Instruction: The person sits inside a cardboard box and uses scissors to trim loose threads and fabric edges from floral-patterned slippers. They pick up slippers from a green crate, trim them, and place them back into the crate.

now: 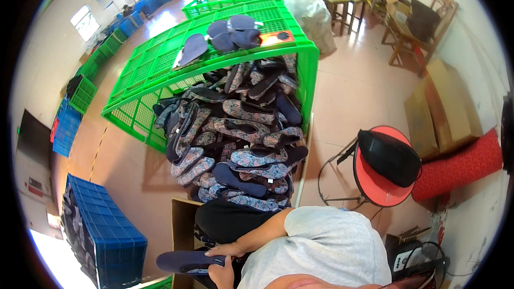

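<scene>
A cloth shoe point(182, 261) with a dark navy sole is held at the lower left, its sole turned up. My right hand point(227, 250) has its fingers closed on the near end of the shoe. Just below it, my left hand point(220, 274) grips the same end, thumb raised against it. Beyond my knee lies a large heap of floral cloth shoes point(246, 128) with dark soles, spilling out of a green plastic crate point(214, 21) tipped on its side. An open cardboard box point(182, 225) stands beside my hands, partly hidden by my leg.
Insoles point(227, 35) and an orange card point(281, 37) lie on the crate. A blue crate point(107, 225) stands at left. To the right are a red round stool point(383, 187) bearing a black cushion point(388, 158), cardboard boxes point(441, 112), a red roll point(460, 166) and a fan point(425, 262).
</scene>
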`<state>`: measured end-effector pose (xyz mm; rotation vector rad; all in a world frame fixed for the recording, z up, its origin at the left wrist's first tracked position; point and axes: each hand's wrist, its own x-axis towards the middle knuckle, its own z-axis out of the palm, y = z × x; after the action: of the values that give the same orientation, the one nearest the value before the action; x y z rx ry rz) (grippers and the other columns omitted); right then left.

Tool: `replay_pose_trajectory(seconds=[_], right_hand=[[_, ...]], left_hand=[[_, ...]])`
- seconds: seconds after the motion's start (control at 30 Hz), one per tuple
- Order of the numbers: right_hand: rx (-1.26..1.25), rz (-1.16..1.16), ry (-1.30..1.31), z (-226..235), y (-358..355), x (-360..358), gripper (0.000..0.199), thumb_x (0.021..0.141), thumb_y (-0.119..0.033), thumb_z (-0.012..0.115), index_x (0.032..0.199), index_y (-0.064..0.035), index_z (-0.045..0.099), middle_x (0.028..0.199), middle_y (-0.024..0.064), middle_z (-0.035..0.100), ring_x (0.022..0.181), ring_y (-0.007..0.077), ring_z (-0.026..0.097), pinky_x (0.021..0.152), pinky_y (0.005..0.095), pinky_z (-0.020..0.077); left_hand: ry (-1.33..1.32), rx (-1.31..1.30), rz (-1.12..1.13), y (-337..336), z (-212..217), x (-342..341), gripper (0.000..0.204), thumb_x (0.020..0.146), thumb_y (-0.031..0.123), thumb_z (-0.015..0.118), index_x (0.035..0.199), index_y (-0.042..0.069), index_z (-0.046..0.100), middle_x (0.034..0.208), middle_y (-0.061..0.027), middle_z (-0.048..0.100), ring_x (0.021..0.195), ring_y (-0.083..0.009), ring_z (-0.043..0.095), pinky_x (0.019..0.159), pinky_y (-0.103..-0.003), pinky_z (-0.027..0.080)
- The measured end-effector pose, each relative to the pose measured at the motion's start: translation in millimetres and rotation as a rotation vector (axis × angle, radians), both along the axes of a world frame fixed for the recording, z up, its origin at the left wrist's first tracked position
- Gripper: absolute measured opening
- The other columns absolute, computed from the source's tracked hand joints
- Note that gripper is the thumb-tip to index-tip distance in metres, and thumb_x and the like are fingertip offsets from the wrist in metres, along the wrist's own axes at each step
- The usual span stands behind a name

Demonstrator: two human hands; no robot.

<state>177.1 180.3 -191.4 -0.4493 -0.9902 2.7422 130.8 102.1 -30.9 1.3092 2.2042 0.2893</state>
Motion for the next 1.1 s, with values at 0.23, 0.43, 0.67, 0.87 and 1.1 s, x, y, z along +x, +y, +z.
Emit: replay_pose_trajectory(seconds=[0.23, 0.43, 0.67, 0.87, 1.1], right_hand=[[0.014, -0.087, -0.141, 12, 5, -1, 0.056, 0.091, -0.067, 0.048, 0.125, -0.0221, 0.054, 0.087, -0.0016, 0.058, 0.064, 0.011, 0.051, 0.046, 0.0241, 0.0364], [0.071, -0.149, 0.035, 16, 7, -6, 0.062, 0.094, -0.046, 0.058, 0.143, -0.0123, 0.04, 0.112, 0.0033, 0.058, 0.092, 0.0119, 0.057, 0.071, 0.0279, 0.0485], [0.313, -0.038, 0.088, 36, 11, 4, 0.064, 0.095, -0.029, 0.062, 0.148, -0.0053, 0.035, 0.129, 0.0052, 0.053, 0.112, 0.0111, 0.052, 0.086, 0.0268, 0.0468], [0.121, -0.082, 0.0, 73, 17, 8, 0.049, 0.1, -0.02, 0.051, 0.145, -0.0055, 0.038, 0.131, 0.0026, 0.056, 0.097, 0.0052, 0.062, 0.047, 0.0163, 0.0303], [0.021, -0.411, 0.094, 106, 43, -7, 0.038, 0.104, -0.036, 0.045, 0.133, -0.0117, 0.051, 0.117, 0.0039, 0.063, 0.091, 0.0078, 0.063, 0.047, 0.0164, 0.032]], left_hand=[[-0.295, 0.383, 0.13, -4, -27, -42, 0.034, 0.096, 0.023, 0.057, 0.112, -0.007, 0.058, 0.103, -0.0198, 0.067, 0.089, -0.0323, 0.064, 0.085, -0.043, 0.05], [-1.835, 0.786, 0.655, 14, -10, -74, 0.041, 0.102, 0.031, 0.052, 0.128, 0.0, 0.052, 0.121, -0.0108, 0.062, 0.114, -0.0239, 0.056, 0.105, -0.035, 0.041], [-2.099, 1.016, 0.384, 29, 3, -101, 0.039, 0.104, 0.03, 0.047, 0.127, 0.002, 0.06, 0.132, -0.0087, 0.062, 0.117, -0.0207, 0.059, 0.106, -0.036, 0.042], [-1.733, 0.943, 0.663, 6, 75, -91, 0.026, 0.104, 0.022, 0.048, 0.113, 0.005, 0.065, 0.107, -0.0059, 0.071, 0.1, -0.0208, 0.065, 0.098, -0.038, 0.047], [-1.01, 0.302, 0.527, -45, -18, -127, 0.024, 0.094, 0.02, 0.067, 0.076, 0.008, 0.058, 0.068, -0.0004, 0.057, 0.058, -0.0077, 0.049, 0.055, -0.022, 0.038]])
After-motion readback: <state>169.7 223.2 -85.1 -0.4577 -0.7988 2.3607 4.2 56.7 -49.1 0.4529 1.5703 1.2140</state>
